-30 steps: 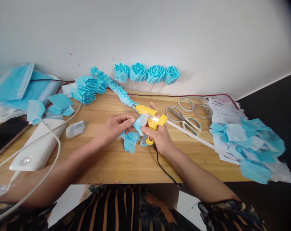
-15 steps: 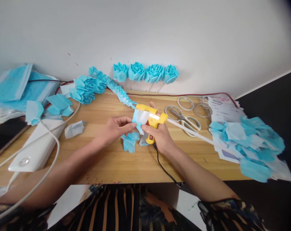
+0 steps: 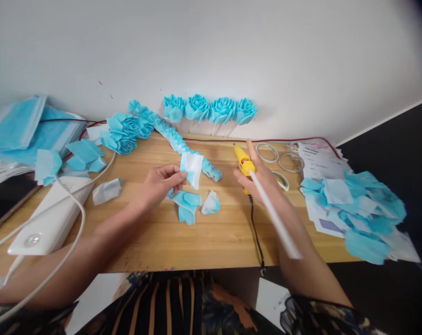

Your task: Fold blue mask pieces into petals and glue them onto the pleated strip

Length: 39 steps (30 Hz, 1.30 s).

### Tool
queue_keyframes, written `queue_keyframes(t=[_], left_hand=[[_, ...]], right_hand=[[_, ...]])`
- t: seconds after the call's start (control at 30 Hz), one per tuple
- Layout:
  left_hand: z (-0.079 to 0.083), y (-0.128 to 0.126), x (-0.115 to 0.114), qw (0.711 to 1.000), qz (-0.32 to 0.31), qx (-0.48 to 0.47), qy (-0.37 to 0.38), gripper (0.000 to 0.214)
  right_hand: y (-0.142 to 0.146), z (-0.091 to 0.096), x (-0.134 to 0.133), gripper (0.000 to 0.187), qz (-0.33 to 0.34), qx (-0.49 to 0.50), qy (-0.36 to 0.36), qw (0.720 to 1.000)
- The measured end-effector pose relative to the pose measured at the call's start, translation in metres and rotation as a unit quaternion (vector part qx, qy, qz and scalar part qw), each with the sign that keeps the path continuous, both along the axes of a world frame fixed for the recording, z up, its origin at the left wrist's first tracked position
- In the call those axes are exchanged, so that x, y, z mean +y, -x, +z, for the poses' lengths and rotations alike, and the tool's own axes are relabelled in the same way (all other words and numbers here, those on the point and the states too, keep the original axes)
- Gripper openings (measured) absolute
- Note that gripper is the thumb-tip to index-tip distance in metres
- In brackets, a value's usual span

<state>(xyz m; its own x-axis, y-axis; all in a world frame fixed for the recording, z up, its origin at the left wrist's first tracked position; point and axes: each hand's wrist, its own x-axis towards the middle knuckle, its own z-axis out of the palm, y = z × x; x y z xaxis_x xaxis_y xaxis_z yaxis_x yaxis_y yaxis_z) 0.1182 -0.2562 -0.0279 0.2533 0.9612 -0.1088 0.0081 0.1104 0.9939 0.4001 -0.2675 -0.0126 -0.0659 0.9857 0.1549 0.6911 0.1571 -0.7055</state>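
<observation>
The left hand (image 3: pixel 165 180) pinches a small rectangle of soft, thin fabric (image 3: pixel 193 168) between thumb and fingers, holding it upright by its lower left corner just above the table. The fabric is pale white on most of its face, with a bright blue edge. The right hand (image 3: pixel 262 179) is closed around a glue gun (image 3: pixel 245 165) of yellow plastic, well apart from the fabric, its nozzle pointing away from the person. A straight, whitish glue stick (image 3: pixel 275 216) juts from its back, and a thin black cord (image 3: pixel 255 228) hangs below.

Under the left hand, crinkled blue scraps (image 3: pixel 187 204) lie on the smooth, striped wood table (image 3: pixel 228 246), with a smaller folded piece (image 3: pixel 211 203) beside them. Behind the fabric runs a ridged chain (image 3: pixel 172 135) of overlapping blue folds, reaching back to a bunch of ruffled flowers (image 3: pixel 122 132). Four round, many-petaled blossoms (image 3: pixel 222 110) stand in a row against the matte wall (image 3: pixel 211 46). Near the right hand are slim rings (image 3: pixel 277 153); farther right, a loose heap of blue and white pieces (image 3: pixel 357 211) covers part of some flat papers (image 3: pixel 317 160).
</observation>
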Motion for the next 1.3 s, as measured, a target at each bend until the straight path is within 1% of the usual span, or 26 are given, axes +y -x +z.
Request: queue_keyframes(t=[0.07, 0.17, 0.27, 0.33, 0.4, 0.47, 0.5, 0.53, 0.57, 0.6, 0.63, 0.67, 0.7, 0.73, 0.8, 0.87, 0.9, 0.97, 1.07, 1.13, 1.23, 1.27, 1.3], left_hand=[[0.001, 0.000, 0.000, 1.000, 0.005, -0.001, 0.001, 0.030], [0.003, 0.000, 0.001, 1.000, -0.003, 0.001, 0.007, 0.030], [0.003, -0.001, 0.001, 1.000, -0.018, 0.005, 0.009, 0.032], [0.003, -0.002, 0.001, 1.000, -0.027, 0.006, 0.011, 0.032], [0.004, -0.002, 0.000, 0.999, -0.039, 0.006, 0.006, 0.033], [0.004, -0.002, -0.001, 0.998, -0.054, 0.010, -0.003, 0.033], [0.004, -0.002, -0.001, 0.998, -0.062, 0.014, -0.007, 0.034], [0.004, -0.001, -0.001, 0.997, -0.068, 0.019, -0.010, 0.034], [0.004, -0.001, -0.001, 0.997, -0.075, 0.026, -0.011, 0.034], [0.004, -0.001, -0.001, 0.996, -0.081, 0.032, -0.013, 0.034], [0.004, -0.001, -0.002, 0.995, -0.088, 0.037, -0.015, 0.034], [0.003, -0.001, -0.002, 0.995, -0.093, 0.040, -0.017, 0.034], [0.003, -0.001, -0.002, 0.994, -0.096, 0.041, -0.020, 0.034], [0.003, -0.002, -0.002, 0.994, -0.099, 0.041, -0.024, 0.034], [0.004, -0.002, -0.003, 0.993, -0.104, 0.044, -0.035, 0.034], [0.005, -0.003, -0.004, 0.992, -0.106, 0.056, -0.042, 0.033], [0.006, -0.003, -0.004, 0.992, -0.101, 0.064, -0.042, 0.033], [0.008, -0.004, -0.005, 0.993, -0.084, 0.078, -0.037, 0.034], [0.009, -0.005, -0.005, 0.994, -0.068, 0.076, -0.026, 0.035], [0.008, -0.005, -0.005, 0.996, -0.068, 0.058, -0.020, 0.036], [0.007, -0.004, -0.003, 0.998, -0.049, 0.034, -0.015, 0.056], [0.007, -0.004, -0.003, 0.998, -0.043, 0.032, -0.015, 0.059], [0.008, -0.004, -0.003, 0.998, -0.043, 0.033, -0.016, 0.057]], right_hand=[[-0.018, -0.001, 0.001, 0.095, 0.015, -0.141, -0.026, 0.990], [-0.037, -0.009, -0.001, 0.092, 0.077, -0.266, -0.034, 0.960], [-0.048, -0.016, -0.004, 0.086, 0.136, -0.322, -0.028, 0.936], [-0.053, -0.015, -0.005, 0.087, 0.145, -0.331, -0.008, 0.932], [-0.056, -0.007, -0.005, 0.083, 0.142, -0.330, 0.017, 0.933], [-0.053, 0.005, -0.006, 0.069, 0.131, -0.305, 0.015, 0.943], [-0.048, 0.011, -0.008, 0.060, 0.119, -0.275, 0.000, 0.954], [-0.041, 0.017, -0.009, 0.053, 0.103, -0.230, -0.017, 0.968], [-0.030, 0.021, -0.010, 0.049, 0.088, -0.168, -0.032, 0.981], [-0.018, 0.024, -0.012, 0.049, 0.076, -0.098, -0.026, 0.992], [-0.004, 0.025, -0.012, 0.052, 0.076, -0.016, -0.002, 0.997], [0.011, 0.025, -0.012, 0.059, 0.093, 0.064, 0.029, 0.993], [0.026, 0.022, -0.010, 0.069, 0.121, 0.129, 0.062, 0.982], [0.039, 0.019, -0.009, 0.080, 0.148, 0.180, 0.086, 0.969], [0.061, 0.012, -0.004, 0.088, 0.173, 0.248, 0.137, 0.943], [0.073, 0.006, 0.000, 0.084, 0.178, 0.275, 0.165, 0.930], [0.077, 0.003, 0.002, 0.080, 0.174, 0.276, 0.166, 0.931], [0.080, -0.001, 0.003, 0.073, 0.153, 0.265, 0.148, 0.941], [0.081, -0.005, 0.004, 0.069, 0.123, 0.260, 0.118, 0.950], [0.081, -0.005, 0.003, 0.069, 0.120, 0.271, 0.114, 0.948], [0.081, -0.002, 0.001, 0.074, 0.125, 0.280, 0.112, 0.945], [0.081, -0.001, 0.000, 0.075, 0.124, 0.280, 0.109, 0.946], [0.083, -0.001, -0.001, 0.076, 0.124, 0.279, 0.105, 0.947]])
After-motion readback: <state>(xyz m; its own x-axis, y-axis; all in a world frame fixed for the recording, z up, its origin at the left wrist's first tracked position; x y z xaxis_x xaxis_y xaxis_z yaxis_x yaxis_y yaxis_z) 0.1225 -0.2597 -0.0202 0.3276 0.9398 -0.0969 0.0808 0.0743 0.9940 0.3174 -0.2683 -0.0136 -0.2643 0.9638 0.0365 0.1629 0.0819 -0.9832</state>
